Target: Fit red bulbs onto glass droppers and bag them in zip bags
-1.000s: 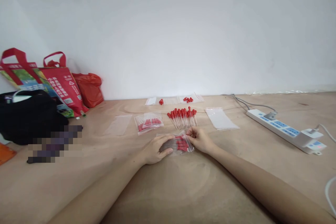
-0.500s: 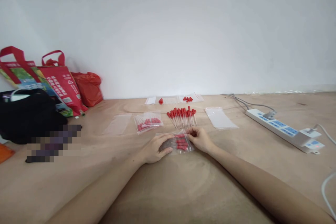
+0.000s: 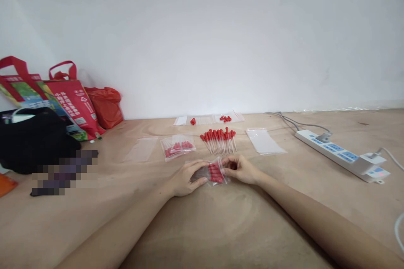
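A clear zip bag point(image 3: 223, 182) holding several red-bulbed droppers point(image 3: 215, 172) lies on the table between my hands. My left hand point(image 3: 187, 180) is closed over the bag's left part, thumb towards me and fingers across it. At the bag's right end, thumb and fingers of my right hand point(image 3: 242, 170) pinch its edge beside the red bulbs. Just beyond lies a fanned row of droppers point(image 3: 218, 141), bulbs pointing away from me. To its left is another clear bag with red-bulbed droppers point(image 3: 178, 147). My left fingers partly hide the held bag.
A whitish flat bag point(image 3: 265, 141) lies right of the row, a clear flat bag point(image 3: 142, 149) far left. Near the wall are thin clear tubes point(image 3: 205, 120) and loose red bulbs point(image 3: 225, 118). A power strip point(image 3: 334, 151) stands right; shopping bags point(image 3: 74, 107) and a black bag point(image 3: 38, 141) stand left.
The red bulbs inside the held bag now lie closer together and slanted. My right hand has shifted slightly along the bag's right edge; my left hand has stayed put.
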Demonstrator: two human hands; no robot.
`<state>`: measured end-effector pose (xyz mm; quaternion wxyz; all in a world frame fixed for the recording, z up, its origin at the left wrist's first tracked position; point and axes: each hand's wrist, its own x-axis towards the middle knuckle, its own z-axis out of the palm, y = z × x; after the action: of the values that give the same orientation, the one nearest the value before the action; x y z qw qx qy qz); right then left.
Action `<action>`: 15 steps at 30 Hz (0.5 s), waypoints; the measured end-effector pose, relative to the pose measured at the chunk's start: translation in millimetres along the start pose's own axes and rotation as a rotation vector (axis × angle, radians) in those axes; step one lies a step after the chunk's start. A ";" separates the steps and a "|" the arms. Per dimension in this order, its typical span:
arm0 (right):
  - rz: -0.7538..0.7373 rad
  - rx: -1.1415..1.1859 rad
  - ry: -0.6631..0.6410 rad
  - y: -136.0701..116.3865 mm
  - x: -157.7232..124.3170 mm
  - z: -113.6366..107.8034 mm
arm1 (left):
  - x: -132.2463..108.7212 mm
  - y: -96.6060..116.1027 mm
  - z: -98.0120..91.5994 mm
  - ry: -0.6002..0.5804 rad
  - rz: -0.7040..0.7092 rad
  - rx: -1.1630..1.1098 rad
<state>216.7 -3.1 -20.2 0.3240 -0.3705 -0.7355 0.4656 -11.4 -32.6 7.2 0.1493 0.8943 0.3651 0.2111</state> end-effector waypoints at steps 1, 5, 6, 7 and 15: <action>0.013 0.018 -0.044 -0.2 -1.0 -3.7 | 0.0 0.1 0.0 0.001 -0.001 0.000; 0.057 0.089 -0.166 -1.0 -1.1 -10.5 | 0.1 0.7 -0.2 0.001 0.000 -0.006; 0.061 0.082 -0.147 -1.1 -0.2 -9.4 | 0.1 0.7 -0.2 0.000 0.002 -0.007; 0.059 0.064 -0.108 -1.2 0.8 -7.4 | 0.1 0.8 -0.2 0.001 0.004 -0.006; -0.004 0.009 -0.089 0.4 3.5 -1.1 | -0.4 -0.6 -0.2 0.000 0.011 0.000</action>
<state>215.9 0.5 -19.7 0.2936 -0.3467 -0.7477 0.4843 -12.1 -32.5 7.1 0.1483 0.8963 0.3604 0.2119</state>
